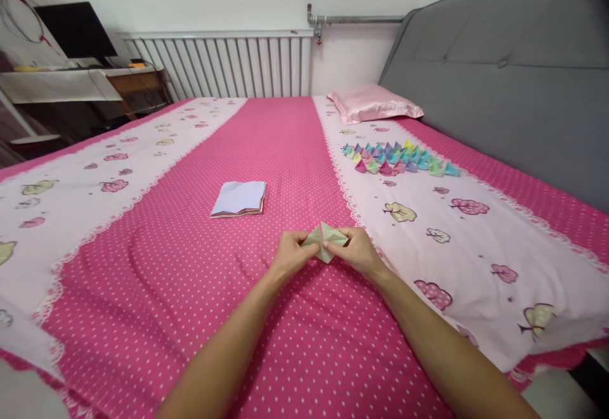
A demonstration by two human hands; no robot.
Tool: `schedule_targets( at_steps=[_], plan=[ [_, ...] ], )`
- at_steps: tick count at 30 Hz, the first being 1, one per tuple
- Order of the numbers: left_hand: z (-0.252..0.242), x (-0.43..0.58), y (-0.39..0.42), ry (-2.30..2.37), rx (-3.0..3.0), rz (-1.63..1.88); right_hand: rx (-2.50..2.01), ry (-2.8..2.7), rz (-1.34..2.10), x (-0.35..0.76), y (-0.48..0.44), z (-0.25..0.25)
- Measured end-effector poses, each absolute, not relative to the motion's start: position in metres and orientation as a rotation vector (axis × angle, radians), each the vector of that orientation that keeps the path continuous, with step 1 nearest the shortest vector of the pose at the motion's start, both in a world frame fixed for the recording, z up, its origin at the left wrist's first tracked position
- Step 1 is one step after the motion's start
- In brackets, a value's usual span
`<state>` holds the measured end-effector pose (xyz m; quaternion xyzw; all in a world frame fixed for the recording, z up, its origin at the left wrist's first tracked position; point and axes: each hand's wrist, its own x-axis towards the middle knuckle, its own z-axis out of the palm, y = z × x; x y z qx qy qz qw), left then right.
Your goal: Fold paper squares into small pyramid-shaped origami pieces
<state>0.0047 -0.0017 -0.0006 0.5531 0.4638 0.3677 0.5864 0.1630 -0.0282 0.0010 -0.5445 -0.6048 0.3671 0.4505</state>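
Note:
A pale green piece of folded paper (327, 251) is held just above the pink polka-dot bedspread, with creased points at its top and bottom. My left hand (294, 255) pinches its left side, thumb on the near face. On the right side, my right hand (356, 251) grips it in the same way, its thumb near the paper's middle. Fingers behind the paper are mostly hidden. Ahead and to the left lies a stack of square paper sheets (240, 198) with a whitish-lilac top sheet. Several small folded paper pieces (392, 157) in many colours stand in rows at the right.
A bed (190, 267) with a pink and white cover spreads under everything. Near the grey headboard (499, 70) lies a pink pillow (373, 103). A white radiator (238, 64) lines the wall, and a monitor (76, 31) stands on a desk (61, 84) at the far left.

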Motion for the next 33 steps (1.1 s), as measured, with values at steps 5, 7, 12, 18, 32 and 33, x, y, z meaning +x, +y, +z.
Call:
schedule_targets(
  at_steps=[5, 7, 12, 18, 32, 33],
  plan=[
    [0.001, 0.004, -0.001, 1.051, 1.410, 0.849, -1.330, -1.445, 0.973, 0.164, -0.027, 0.000],
    [0.002, 0.003, 0.000, 1.029, 1.423, 0.825, -1.302, -1.410, 1.013, 0.165, -0.026, -0.001],
    [0.007, 0.000, 0.001, 0.888, 1.413, 0.737, -1.255, -1.278, 1.157, 0.166, -0.026, -0.003],
    [0.015, -0.001, -0.001, 0.820, 1.241, 0.837, -1.162, -1.090, 1.308, 0.166, -0.026, 0.000],
    [0.007, 0.005, -0.003, 0.855, 1.102, 0.868, -1.045, -1.029, 1.177, 0.160, -0.024, -0.002],
    [0.008, 0.005, -0.003, 0.846, 1.108, 0.860, -1.035, -1.020, 1.171, 0.161, -0.024, -0.002]
  ],
)
